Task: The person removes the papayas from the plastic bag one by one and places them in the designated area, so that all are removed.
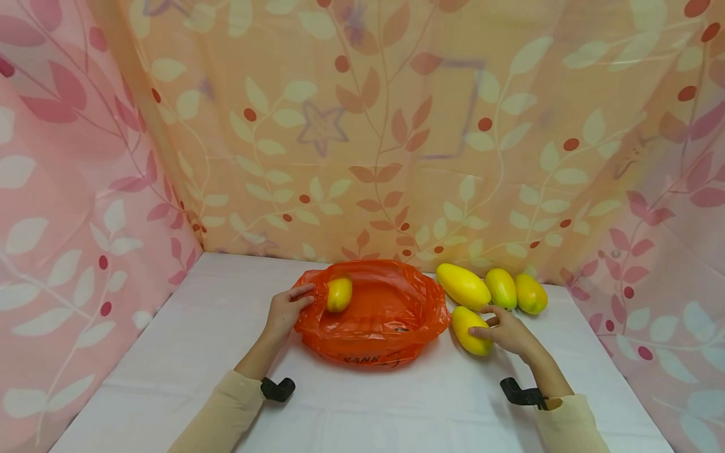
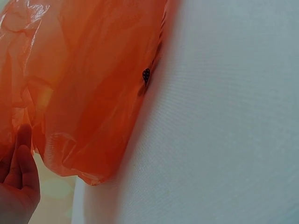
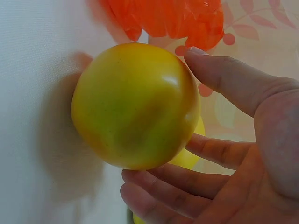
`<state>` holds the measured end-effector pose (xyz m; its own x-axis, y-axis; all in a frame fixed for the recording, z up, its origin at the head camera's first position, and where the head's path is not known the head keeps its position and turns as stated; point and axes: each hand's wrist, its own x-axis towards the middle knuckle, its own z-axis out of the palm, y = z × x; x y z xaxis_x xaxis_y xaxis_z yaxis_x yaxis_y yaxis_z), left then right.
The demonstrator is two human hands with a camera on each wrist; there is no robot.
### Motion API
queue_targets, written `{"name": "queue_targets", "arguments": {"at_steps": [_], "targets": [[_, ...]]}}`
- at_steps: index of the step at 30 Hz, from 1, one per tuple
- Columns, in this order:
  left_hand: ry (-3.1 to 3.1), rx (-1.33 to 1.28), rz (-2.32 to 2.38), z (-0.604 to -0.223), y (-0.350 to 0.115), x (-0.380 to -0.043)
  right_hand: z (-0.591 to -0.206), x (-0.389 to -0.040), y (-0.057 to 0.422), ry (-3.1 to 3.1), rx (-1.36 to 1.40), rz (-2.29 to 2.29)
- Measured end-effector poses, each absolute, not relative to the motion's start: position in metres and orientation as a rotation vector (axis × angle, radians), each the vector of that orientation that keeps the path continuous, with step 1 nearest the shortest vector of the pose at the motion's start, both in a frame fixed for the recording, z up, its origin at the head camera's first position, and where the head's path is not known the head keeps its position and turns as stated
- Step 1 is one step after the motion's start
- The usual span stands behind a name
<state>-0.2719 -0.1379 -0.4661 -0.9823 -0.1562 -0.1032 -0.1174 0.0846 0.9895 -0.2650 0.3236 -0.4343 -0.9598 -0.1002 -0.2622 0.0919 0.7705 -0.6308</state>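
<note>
An orange-red plastic bag with dark lettering lies spread on the table, its mouth facing up. Inside, near its left side, is a yellow fruit. My left hand pinches the bag's left rim between thumb and fingers; the left wrist view shows fingers against the plastic. To the right of the bag, my right hand grips a yellow mango-like fruit, thumb on one side and fingers on the other. Its rounded, greenish-yellow end fills the right wrist view.
Behind the right hand, near the table's back edge, lie a longer yellow fruit and two shorter ones, a greenish-yellow fruit and a yellow fruit. A white cloth covers the table. Patterned curtains hang behind and on both sides.
</note>
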Motion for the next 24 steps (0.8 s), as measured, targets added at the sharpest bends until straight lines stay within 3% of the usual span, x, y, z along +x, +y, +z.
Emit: {"name": "queue_targets", "arguments": {"at_steps": [24], "targets": [[-2.292, 0.284, -2.093, -0.466, -0.138, -0.272, -0.401, -0.256, 0.323, 2.781, -0.084, -1.012]]}}
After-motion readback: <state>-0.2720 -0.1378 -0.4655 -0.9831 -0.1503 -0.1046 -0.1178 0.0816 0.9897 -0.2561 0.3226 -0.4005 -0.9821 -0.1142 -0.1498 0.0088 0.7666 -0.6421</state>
